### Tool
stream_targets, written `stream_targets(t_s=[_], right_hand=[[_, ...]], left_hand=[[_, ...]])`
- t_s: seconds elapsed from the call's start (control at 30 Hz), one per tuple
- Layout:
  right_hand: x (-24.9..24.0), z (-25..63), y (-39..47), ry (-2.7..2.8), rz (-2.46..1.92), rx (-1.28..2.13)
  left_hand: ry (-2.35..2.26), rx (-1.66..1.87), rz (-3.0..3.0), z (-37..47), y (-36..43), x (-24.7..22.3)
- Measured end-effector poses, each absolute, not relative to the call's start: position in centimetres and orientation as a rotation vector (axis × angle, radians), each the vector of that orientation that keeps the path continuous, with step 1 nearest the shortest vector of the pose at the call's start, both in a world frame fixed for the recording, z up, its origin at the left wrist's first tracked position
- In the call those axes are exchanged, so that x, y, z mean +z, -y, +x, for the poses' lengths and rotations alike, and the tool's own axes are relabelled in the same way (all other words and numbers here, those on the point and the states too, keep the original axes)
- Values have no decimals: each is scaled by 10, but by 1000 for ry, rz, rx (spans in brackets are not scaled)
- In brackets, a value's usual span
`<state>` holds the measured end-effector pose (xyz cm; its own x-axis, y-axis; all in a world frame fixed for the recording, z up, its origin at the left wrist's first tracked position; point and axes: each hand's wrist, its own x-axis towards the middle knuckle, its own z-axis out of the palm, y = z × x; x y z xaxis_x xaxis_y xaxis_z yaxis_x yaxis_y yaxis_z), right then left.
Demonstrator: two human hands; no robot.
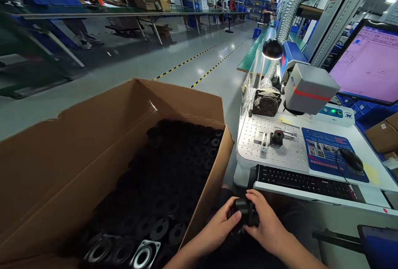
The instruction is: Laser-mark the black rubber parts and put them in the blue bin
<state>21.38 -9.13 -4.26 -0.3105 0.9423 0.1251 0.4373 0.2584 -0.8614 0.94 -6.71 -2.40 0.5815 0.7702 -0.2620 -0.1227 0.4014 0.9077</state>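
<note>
My left hand [224,221] and my right hand [265,223] meet in front of my lap, with fingers closed round a small black cylindrical part [243,207]. Its lower side is dark and partly covered by my fingers, so I cannot tell whether it is one piece or two. To the left of my hands stands a large open cardboard box [102,115], full of round black parts [159,229]. Near its front, a square metal-framed ring [145,255] shows. On the perforated plate [248,142], a similar black part [277,137] with a red spot sits against a metal fixture [264,141].
A grey machine head [311,88] overhangs the plate, beside a fan [266,103] and a ducted hose. Right of it are a monitor [368,61], a mouse [351,159] on a blue pad, and a keyboard [304,180]. Another person [268,10] stands far back.
</note>
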Motion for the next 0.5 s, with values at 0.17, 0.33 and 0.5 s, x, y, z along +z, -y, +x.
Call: stream_targets(t_s=[0.17, 0.33, 0.5], right_hand=[[-25, 235, 68, 2003, -1229, 930], [-7, 279, -21, 1526, -1667, 399], [7, 299, -105, 1409, -1982, 293]], left_hand=[[-744, 630, 852, -13, 57, -31], [-826, 707, 722, -40, 40, -32], [-945, 726, 625, -41, 39, -30]])
